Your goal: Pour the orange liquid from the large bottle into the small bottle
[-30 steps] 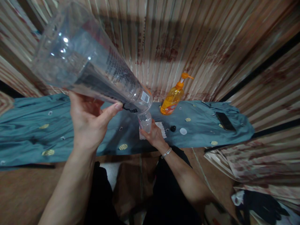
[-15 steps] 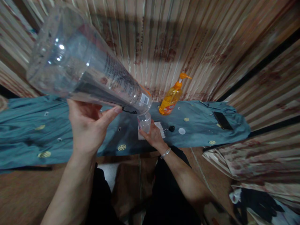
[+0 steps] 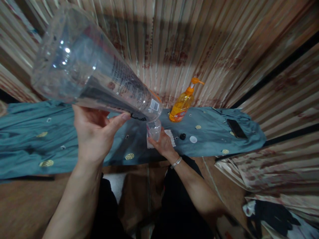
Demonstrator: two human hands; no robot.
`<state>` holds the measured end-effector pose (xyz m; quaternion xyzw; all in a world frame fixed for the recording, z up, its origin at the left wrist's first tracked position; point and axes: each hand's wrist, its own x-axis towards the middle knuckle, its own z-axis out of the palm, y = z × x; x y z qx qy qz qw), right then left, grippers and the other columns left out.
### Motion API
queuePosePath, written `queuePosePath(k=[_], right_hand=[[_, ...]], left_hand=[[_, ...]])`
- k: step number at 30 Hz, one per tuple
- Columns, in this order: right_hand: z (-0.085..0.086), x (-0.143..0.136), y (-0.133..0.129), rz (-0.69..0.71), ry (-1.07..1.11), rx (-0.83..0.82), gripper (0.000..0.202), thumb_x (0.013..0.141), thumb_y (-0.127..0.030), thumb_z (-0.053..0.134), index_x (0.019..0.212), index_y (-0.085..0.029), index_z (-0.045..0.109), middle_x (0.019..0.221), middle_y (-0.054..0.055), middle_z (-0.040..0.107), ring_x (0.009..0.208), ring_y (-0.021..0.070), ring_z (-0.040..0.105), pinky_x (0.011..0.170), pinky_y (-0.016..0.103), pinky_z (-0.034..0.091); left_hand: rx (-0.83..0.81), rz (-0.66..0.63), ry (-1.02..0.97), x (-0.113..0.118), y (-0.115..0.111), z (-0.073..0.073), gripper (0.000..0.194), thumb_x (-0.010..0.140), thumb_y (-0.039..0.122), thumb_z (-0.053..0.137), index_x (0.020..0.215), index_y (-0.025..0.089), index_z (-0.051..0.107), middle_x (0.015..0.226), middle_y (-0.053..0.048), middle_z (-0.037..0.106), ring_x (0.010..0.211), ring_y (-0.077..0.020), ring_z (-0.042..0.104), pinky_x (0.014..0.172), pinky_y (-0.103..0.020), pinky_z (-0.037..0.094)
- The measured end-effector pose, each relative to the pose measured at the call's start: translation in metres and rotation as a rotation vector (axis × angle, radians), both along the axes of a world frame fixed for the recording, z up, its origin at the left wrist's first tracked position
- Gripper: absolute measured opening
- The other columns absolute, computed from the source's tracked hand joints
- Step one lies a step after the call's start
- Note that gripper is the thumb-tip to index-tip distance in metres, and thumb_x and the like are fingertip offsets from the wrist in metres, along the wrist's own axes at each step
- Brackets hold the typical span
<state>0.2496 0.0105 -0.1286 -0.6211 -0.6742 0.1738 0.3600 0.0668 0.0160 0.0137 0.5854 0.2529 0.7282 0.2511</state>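
Observation:
My left hand (image 3: 96, 134) grips a large clear plastic bottle (image 3: 92, 73), tipped steeply so its neck points down and right, with some clear liquid lying along its lower side. The big bottle's mouth sits right over the open top of a small clear bottle (image 3: 154, 130), which stands upright on a white cloth (image 3: 170, 136). My right hand (image 3: 163, 145), with a bracelet at the wrist, is wrapped around the small bottle from the front.
A blue-green patterned cloth (image 3: 37, 139) covers the low table. On it stand an orange pump bottle (image 3: 183, 103), a small black cap (image 3: 182, 136), a white round lid (image 3: 193, 139) and a dark phone (image 3: 236, 128). Striped curtains hang behind.
The view has shifted slightly. The large bottle's raised base sits a little lower and nearer the camera than a second ago; both hands keep their grips.

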Motion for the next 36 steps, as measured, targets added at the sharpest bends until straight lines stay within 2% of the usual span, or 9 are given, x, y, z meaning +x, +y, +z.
queuePosePath(k=[4,10,15,17,23,26,30,33,36], right_hand=[[0.0,0.0,0.0,0.007,0.008,0.022,0.066,0.077,-0.035,0.067,0.13,-0.01,0.038,0.116,0.019,0.064,0.108,0.0298,0.062,0.09,0.041,0.051],[-0.003,0.0,0.001,-0.017,-0.015,0.033,0.063,0.077,-0.036,0.067,0.128,-0.012,0.04,0.114,0.017,0.065,0.106,0.0292,0.063,0.087,0.04,0.052],[-0.001,0.001,0.0,-0.001,0.013,0.014,0.063,0.077,-0.036,0.067,0.128,-0.013,0.04,0.114,0.017,0.064,0.108,0.0303,0.062,0.088,0.043,0.052],[0.0,0.001,-0.001,0.004,0.015,0.005,0.063,0.077,-0.035,0.067,0.128,-0.011,0.04,0.115,0.019,0.064,0.109,0.0315,0.061,0.09,0.045,0.051],[0.001,0.001,0.0,0.001,0.006,0.0,0.065,0.077,-0.035,0.067,0.13,-0.01,0.039,0.115,0.019,0.063,0.109,0.0313,0.062,0.091,0.044,0.051],[-0.001,0.0,0.0,-0.002,0.002,0.014,0.068,0.076,-0.034,0.068,0.132,-0.009,0.038,0.117,0.019,0.063,0.11,0.0303,0.061,0.092,0.043,0.051],[-0.003,0.0,0.001,-0.002,0.001,0.029,0.067,0.076,-0.034,0.068,0.131,-0.009,0.039,0.117,0.018,0.063,0.11,0.0295,0.061,0.092,0.041,0.05],[-0.003,0.0,0.001,0.003,0.015,0.02,0.065,0.076,-0.033,0.069,0.129,-0.008,0.04,0.116,0.018,0.063,0.11,0.0297,0.061,0.092,0.04,0.05],[-0.001,0.001,0.0,0.018,0.04,0.011,0.063,0.076,-0.035,0.068,0.128,-0.01,0.041,0.115,0.017,0.063,0.109,0.0294,0.061,0.091,0.041,0.05]], left_hand=[[-0.009,-0.001,-0.011,0.0,-0.001,0.0,0.053,0.045,0.022,0.09,0.085,0.024,0.056,0.09,0.002,0.067,0.069,-0.0103,0.063,0.066,-0.033,0.062],[0.016,0.008,-0.01,-0.001,-0.001,-0.003,0.06,0.046,0.022,0.089,0.095,0.027,0.054,0.086,0.002,0.066,0.069,-0.0131,0.064,0.066,-0.038,0.062],[-0.015,0.038,0.027,-0.004,-0.002,-0.006,0.066,0.05,0.018,0.087,0.105,0.029,0.052,0.087,0.002,0.066,0.08,-0.0193,0.067,0.081,-0.053,0.058],[-0.011,0.051,0.027,-0.006,0.0,-0.007,0.068,0.049,0.019,0.087,0.106,0.029,0.053,0.085,0.002,0.066,0.081,-0.0196,0.067,0.085,-0.054,0.056],[-0.002,0.056,0.025,-0.008,0.003,-0.008,0.064,0.044,0.022,0.089,0.099,0.026,0.057,0.083,0.002,0.067,0.072,-0.0161,0.067,0.076,-0.044,0.06],[-0.018,0.031,-0.006,-0.007,0.002,-0.007,0.055,0.042,0.021,0.09,0.088,0.022,0.06,0.078,0.003,0.067,0.068,-0.0144,0.067,0.073,-0.039,0.061],[-0.048,0.006,-0.044,-0.005,-0.002,-0.005,0.047,0.042,0.021,0.09,0.078,0.018,0.06,0.073,0.003,0.067,0.063,-0.0123,0.065,0.077,-0.039,0.06],[-0.096,-0.009,-0.072,-0.002,-0.005,-0.006,0.047,0.046,0.021,0.089,0.083,0.018,0.06,0.077,0.001,0.066,0.071,-0.0139,0.066,0.078,-0.04,0.06],[-0.138,-0.029,-0.125,-0.001,-0.007,-0.007,0.05,0.051,0.018,0.087,0.093,0.017,0.059,0.081,-0.001,0.066,0.071,-0.0155,0.067,0.065,-0.036,0.062]])
